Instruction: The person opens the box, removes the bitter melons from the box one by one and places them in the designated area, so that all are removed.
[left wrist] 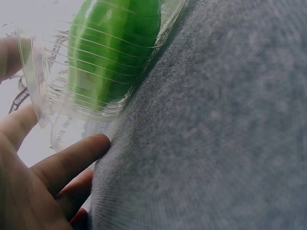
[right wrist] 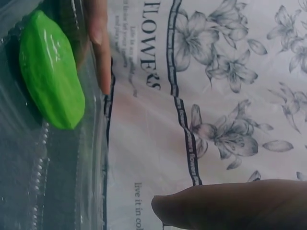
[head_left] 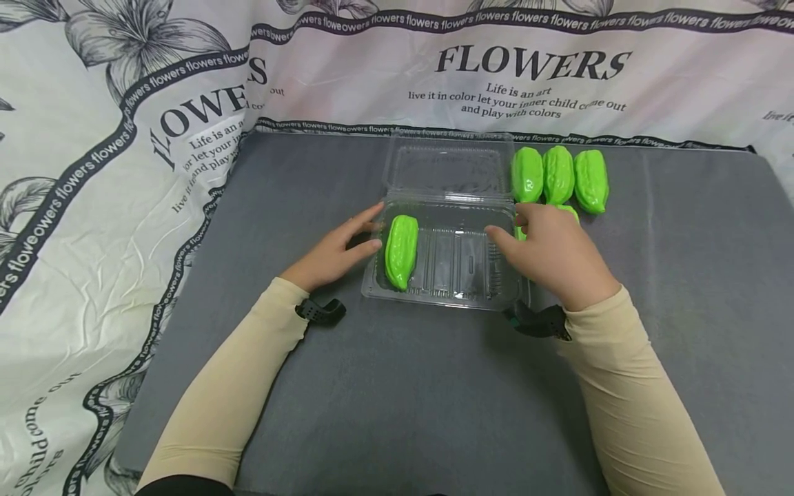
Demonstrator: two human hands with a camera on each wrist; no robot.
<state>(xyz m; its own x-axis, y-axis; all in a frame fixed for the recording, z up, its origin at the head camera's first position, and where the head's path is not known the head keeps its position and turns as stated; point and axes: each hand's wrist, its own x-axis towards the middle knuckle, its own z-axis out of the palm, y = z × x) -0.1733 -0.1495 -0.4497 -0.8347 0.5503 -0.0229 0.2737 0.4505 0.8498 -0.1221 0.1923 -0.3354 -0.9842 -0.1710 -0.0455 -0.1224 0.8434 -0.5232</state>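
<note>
A clear plastic clamshell box [head_left: 443, 300] stands unlatched on the grey table, its lid [head_left: 449, 165] folded back. Inside, at the left, lies one bright green ribbed fruit-like piece [head_left: 401, 251]. My left hand [head_left: 331, 255] is at the box's left wall, thumb and fingers [left wrist: 69, 163] spread and fairly straight around the rim. At the right side, my right hand [head_left: 555, 251] reaches over the rim with its thumb extended above the box. Green shows beneath and behind this hand, partly hidden by it. The right wrist view shows the thumb [right wrist: 206, 206] touching nothing.
Three more green pieces [head_left: 558, 174] lie in a row beside the lid at the back right. A white cloth printed with flowers and lettering [head_left: 533, 62] hangs behind the table [head_left: 422, 406] and down its left side.
</note>
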